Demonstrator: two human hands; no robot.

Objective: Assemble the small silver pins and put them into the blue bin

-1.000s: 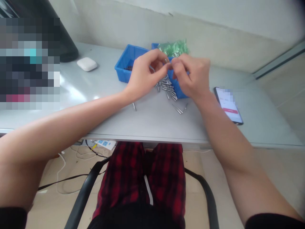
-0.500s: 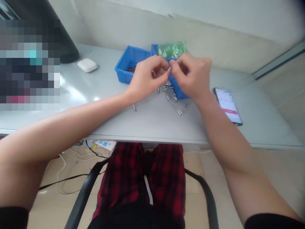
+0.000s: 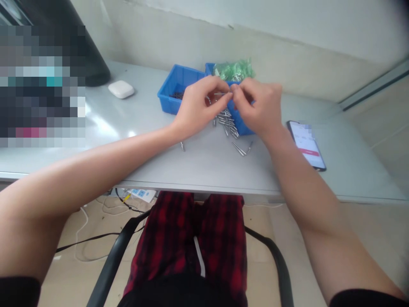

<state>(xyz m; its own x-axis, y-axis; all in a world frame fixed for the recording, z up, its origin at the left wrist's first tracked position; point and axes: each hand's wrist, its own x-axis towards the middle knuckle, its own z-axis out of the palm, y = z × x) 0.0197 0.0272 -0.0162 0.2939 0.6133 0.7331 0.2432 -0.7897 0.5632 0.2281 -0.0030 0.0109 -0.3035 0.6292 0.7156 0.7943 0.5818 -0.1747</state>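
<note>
My left hand is closed in a pinch, with a thin metal rod running between its thumb and fingers. At the rod's right end, the pinched fingertips of my right hand meet those of the left. What the right fingertips grip is too small to make out. Under the hands, a pile of slim silvery metal pins lies on the table. It sits against a blue bin partly hidden by my right hand. Nearer the front edge lie a few loose pins, and a single one is beside my left forearm.
Left of my hands, another blue bin holds small dark parts. A green plastic bag of metal pieces rests at the back. A phone lies to the right on the grey table; a white case lies to the left.
The rod now lies almost level between the fingertips, where before a short tilted bit showed. My hands have hardly moved; the whole view has shifted slightly.
</note>
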